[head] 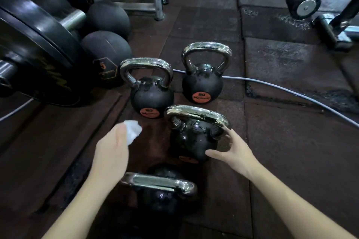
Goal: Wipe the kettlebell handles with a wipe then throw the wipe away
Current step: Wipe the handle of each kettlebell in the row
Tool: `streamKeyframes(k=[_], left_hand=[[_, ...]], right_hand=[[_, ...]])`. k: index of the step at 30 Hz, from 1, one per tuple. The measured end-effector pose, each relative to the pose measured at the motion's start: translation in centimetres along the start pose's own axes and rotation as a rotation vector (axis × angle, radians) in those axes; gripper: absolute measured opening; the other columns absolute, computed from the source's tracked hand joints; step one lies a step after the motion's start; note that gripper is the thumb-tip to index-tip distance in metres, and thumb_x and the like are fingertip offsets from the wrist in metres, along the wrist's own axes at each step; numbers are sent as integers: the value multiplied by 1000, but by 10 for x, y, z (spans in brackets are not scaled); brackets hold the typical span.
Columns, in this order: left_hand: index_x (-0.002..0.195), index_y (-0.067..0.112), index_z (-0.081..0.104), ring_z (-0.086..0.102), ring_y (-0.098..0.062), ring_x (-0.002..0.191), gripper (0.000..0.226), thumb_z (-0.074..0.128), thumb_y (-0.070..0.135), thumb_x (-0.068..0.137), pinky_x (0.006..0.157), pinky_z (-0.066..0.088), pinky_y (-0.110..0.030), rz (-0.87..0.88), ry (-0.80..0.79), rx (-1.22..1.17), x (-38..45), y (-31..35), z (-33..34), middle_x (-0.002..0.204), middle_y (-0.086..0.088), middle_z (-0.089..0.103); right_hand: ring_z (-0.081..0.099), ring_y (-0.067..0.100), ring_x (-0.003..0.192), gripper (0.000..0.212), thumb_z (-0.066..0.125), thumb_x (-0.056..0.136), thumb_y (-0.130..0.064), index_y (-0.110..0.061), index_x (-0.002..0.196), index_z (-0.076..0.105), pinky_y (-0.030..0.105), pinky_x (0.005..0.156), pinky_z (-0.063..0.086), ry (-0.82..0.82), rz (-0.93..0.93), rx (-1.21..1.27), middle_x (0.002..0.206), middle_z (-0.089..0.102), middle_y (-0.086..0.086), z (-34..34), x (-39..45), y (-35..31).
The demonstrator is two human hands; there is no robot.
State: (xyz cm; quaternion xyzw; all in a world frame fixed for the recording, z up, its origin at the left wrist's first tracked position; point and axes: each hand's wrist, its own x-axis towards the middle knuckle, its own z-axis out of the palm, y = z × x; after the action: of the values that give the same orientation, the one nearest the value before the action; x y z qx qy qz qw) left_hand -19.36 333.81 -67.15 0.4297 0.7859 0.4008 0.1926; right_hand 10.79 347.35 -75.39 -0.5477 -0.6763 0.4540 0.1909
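Four black kettlebells with chrome handles stand on the dark rubber floor [281, 151]. The left hand [112, 151] is curled closed around a crumpled white wipe [133, 131], which bulges out above the thumb and forefinger and hangs in the air, clear of every handle, just left of the third kettlebell [191, 141] and just below the far-left kettlebell [151, 95]. The right hand [232, 150] is spread open with nothing in it, the fingers reaching up beside the right end of the third kettlebell's chrome handle [196, 114] and the thumb lying against the lower right side of its black body; whether the fingertips actually touch the chrome cannot be told. The nearest kettlebell [161, 198] sits between the two forearms, its handle turned flat toward the camera. The far-right kettlebell [203, 85] stands upright beyond the rest, with a grey cable [291, 92] running across the floor behind it. To the left lie a barbell plate [35, 60] and several dark medicine balls [107, 56].
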Motion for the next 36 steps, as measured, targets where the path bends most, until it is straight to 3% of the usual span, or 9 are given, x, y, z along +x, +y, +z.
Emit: streamKeyframes(k=[6, 9, 13, 15, 17, 21, 27, 31, 36], left_hand=[[123, 22, 70, 61, -17, 119, 42, 31, 26, 109, 106, 44, -35, 365, -53, 50, 40, 69, 77, 124, 7, 70], [102, 19, 71, 61, -29, 101, 52, 22, 35, 107, 96, 44, -44, 600, -64, 410, 37, 90, 111, 101, -2, 70], [94, 19, 63, 54, -31, 91, 48, 21, 35, 109, 84, 34, -45, 831, -117, 777, 21, 110, 157, 93, -4, 61], [88, 14, 64, 53, -29, 84, 24, 49, 27, 101, 80, 34, -44, 921, -98, 773, 12, 113, 172, 88, -6, 59], [87, 13, 64, 52, -28, 82, 10, 59, 20, 92, 82, 35, -43, 985, -102, 709, 9, 111, 176, 87, -6, 58], [86, 18, 60, 53, -31, 80, 26, 41, 29, 100, 71, 39, -46, 857, -88, 552, 29, 99, 136, 85, -7, 58], [100, 10, 69, 59, -18, 96, 46, 33, 39, 106, 90, 47, -39, 135, -95, 85, 69, 39, 97, 100, -1, 70], [78, 15, 52, 47, -23, 76, 33, 34, 28, 103, 71, 34, -36, 268, -11, 208, 59, 61, 112, 77, 2, 57], [75, 19, 59, 52, -31, 75, 30, 39, 28, 95, 68, 29, -46, 448, -114, 618, 36, 117, 146, 77, -7, 59]], right_hand=[[58, -6, 114, 83, 98, 54, -42, -65, 117, 49, 16, 98, 40, -32, -16, 0, 121, 64, -27, 10, 11, -11], [62, -8, 111, 82, 99, 53, -36, -76, 106, 50, 18, 96, 47, -42, -17, 60, 115, 70, -24, 15, 16, -9], [64, 6, 103, 61, 81, 56, -50, -45, 113, 63, 25, 84, 49, -44, -13, -33, 106, 67, -21, 21, 26, -5], [50, 9, 107, 22, 72, 85, -26, -29, 105, 61, 26, 91, 42, -46, -4, -95, 101, 55, -18, 30, 31, -2], [49, 14, 104, 31, 60, 96, -7, -34, 86, 47, 37, 98, 46, -15, 20, -94, 88, 49, -18, 35, 31, 3], [65, -7, 87, 49, 94, 58, -34, -42, 93, 61, 14, 76, 50, -15, 52, 71, 90, 72, -18, 22, 22, -6], [50, -14, 87, 62, 95, 67, -25, -53, 90, 45, 4, 76, 40, -57, 29, 65, 94, 55, -28, 15, 13, -15], [51, -16, 85, 65, 96, 65, -21, -56, 89, 46, -2, 72, 38, -43, 54, 133, 90, 58, -26, 16, 18, -11], [67, 10, 100, 55, 92, 59, -29, -52, 103, 68, 32, 91, 53, -24, 31, 114, 102, 74, -10, 18, 18, -15]])
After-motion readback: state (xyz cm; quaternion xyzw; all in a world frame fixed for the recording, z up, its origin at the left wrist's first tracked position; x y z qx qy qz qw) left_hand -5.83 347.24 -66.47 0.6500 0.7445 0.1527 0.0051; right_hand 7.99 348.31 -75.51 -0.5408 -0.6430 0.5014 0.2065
